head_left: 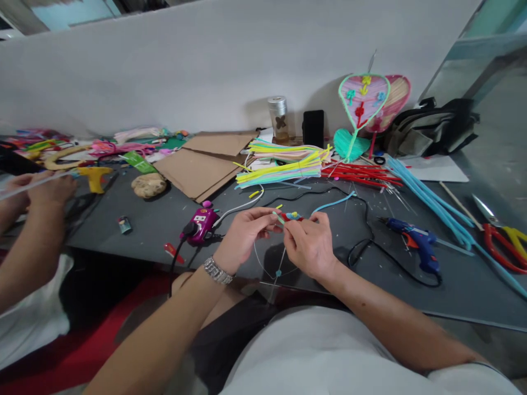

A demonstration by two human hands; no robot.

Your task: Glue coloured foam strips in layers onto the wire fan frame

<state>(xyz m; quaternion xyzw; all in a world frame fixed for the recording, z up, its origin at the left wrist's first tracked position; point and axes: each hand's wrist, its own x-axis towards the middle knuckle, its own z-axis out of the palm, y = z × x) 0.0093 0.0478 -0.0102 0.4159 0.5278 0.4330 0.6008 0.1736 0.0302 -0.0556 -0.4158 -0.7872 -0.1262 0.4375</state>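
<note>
Close together over the table's front edge, both hands are closed in pinches. My left hand (pixel 245 230), with a metal watch on the wrist, grips a short light green pipe cleaner (pixel 276 217). In my right hand (pixel 310 244) is a small red, blue and yellow pipe-cleaner piece (pixel 293 215), partly hidden by the fingers. A thin wire loop (pixel 256 253) hangs below the hands, with a small blue flower-like piece (pixel 278 273) at its lower end. Just beyond my right hand lies a light blue pipe cleaner (pixel 334 203).
A blue glue gun (pixel 420 241) and red-and-yellow-handled scissors (pixel 504 241) lie at right. Pipe-cleaner bundles (pixel 284 167) and a decorated fan (pixel 364 104) are behind. A purple power socket (pixel 202 224) sits left, its cords crossing the table. At far left, another person's hands (pixel 51 189) work near a yellow glue gun (pixel 95 178).
</note>
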